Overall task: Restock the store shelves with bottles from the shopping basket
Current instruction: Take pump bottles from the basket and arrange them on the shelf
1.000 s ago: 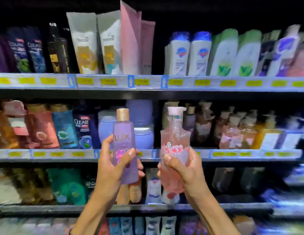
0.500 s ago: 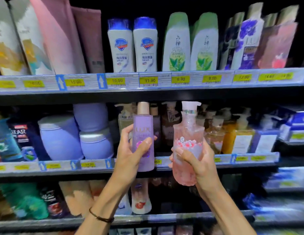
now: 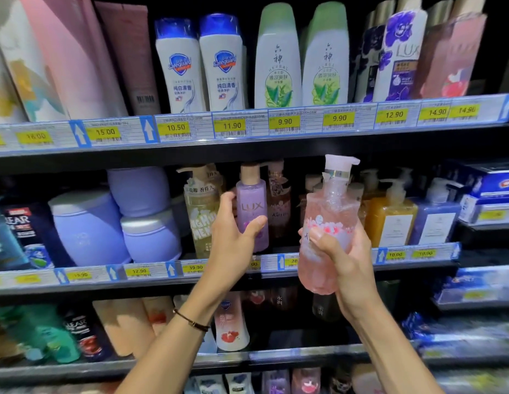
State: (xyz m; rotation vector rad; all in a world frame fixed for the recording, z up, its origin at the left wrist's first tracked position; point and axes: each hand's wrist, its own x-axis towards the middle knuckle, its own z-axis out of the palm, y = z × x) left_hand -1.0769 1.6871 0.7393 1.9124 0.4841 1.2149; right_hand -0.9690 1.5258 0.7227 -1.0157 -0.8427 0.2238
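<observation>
so: two bottles held upright at the middle shelf

around the hands the middle shelf [image 3: 151,273] is crowded. two lavender jars [image 3: 88,228] are stacked at the left, and a yellow-green pump bottle [image 3: 200,220] stands just left of the left hand [image 3: 233,237]. a brown bottle [image 3: 279,206] stands in the gap between the two held bottles, and an amber pump bottle [image 3: 389,220] is just to the right. white safeguard bottles [image 3: 179,66] line the upper shelf [image 3: 247,126].

the left hand grips the purple lux bottle [image 3: 252,206], thumb across its front and fingers curled behind. the bottle is at the shelf's front edge, label facing out, long axis vertical, cap up. whether its base rests on the shelf cannot be told.

the right hand [image 3: 347,260] wraps the lower half of the pink pump bottle [image 3: 330,223], fingertips pressed on its label. it hangs in front of the shelf rail, clear of the shelf, nearly vertical, its pump spout pointing right.
</observation>
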